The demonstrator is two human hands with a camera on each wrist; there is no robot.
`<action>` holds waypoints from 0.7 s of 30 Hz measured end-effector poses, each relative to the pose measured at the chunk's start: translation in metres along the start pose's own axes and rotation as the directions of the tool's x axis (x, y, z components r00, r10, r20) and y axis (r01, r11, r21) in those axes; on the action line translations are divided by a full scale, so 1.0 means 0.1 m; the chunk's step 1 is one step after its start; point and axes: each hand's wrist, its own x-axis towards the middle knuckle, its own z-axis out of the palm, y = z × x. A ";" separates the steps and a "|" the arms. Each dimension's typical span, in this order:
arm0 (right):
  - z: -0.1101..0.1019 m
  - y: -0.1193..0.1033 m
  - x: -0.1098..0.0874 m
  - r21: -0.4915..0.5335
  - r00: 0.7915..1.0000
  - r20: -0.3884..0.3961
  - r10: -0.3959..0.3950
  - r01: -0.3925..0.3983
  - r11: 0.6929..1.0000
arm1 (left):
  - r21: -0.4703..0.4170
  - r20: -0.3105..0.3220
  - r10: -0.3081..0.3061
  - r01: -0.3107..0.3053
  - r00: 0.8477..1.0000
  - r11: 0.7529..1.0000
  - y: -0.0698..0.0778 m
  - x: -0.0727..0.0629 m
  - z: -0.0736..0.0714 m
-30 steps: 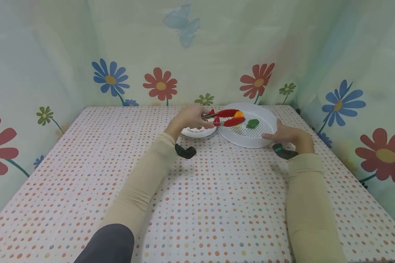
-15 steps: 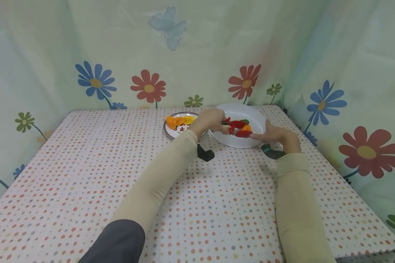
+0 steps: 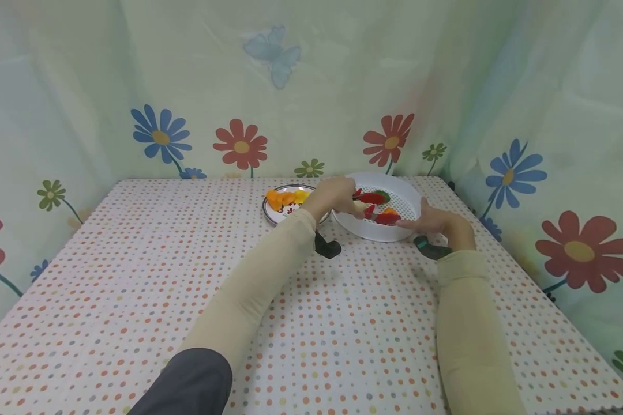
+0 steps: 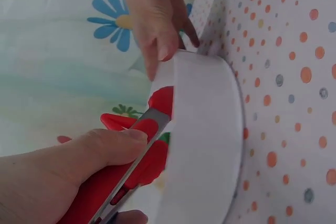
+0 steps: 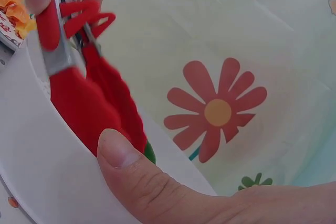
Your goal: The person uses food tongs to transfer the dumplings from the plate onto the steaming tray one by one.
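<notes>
My left hand (image 3: 337,196) grips a pair of tongs (image 4: 149,150) with red ends and metal arms. The tongs' red heads reach down inside a white round colander (image 3: 366,230) with a perforated floor. By the lower head shows an orange piece (image 3: 389,211); whether the tongs hold it is unclear. Beyond the upper head lies a green piece (image 3: 384,197). My right hand (image 3: 428,221) holds the colander's right rim, thumb over the edge, close to the tongs' tips. Left of the colander is a dark-rimmed plate (image 3: 271,216) with several orange and yellow pieces (image 3: 288,198).
The table (image 3: 342,328) wears a white cloth with coloured dots. Flower-printed curtains (image 3: 311,86) stand behind it and at both sides. Dark devices (image 3: 328,248) are worn at the wrists.
My left hand has moved right, from over the plate to the colander, lowering the tongs and the orange piece into it. My right hand stays on the rim. The head view has shifted.
</notes>
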 end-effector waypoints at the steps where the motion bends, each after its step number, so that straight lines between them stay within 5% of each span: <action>1: 0.01 0.01 0.01 0.001 1.000 0.002 0.000 0.000 1.000 | 0.005 -0.017 -0.002 0.002 1.000 1.000 -0.02 -0.02 -0.01; 5: -0.01 0.03 0.03 -0.020 1.000 0.013 0.019 -0.019 1.000 | -0.009 -0.099 -0.041 0.040 0.994 0.999 -0.21 -0.23 -0.12; 10: -0.16 0.06 0.03 -0.052 1.000 0.012 -0.003 0.004 0.999 | -0.064 -0.158 -0.097 0.088 0.983 0.994 -0.76 -0.54 -0.33; 15: -0.28 0.13 -0.04 -0.044 1.000 0.015 0.004 -0.004 0.999 | -0.088 -0.118 -0.169 0.159 0.979 0.983 -1.34 -0.74 -0.51; 21: -0.24 0.15 -0.04 -0.062 1.000 -0.011 0.005 -0.006 0.998 | -0.213 -0.044 -0.213 0.199 0.976 0.957 -1.84 -0.94 -0.52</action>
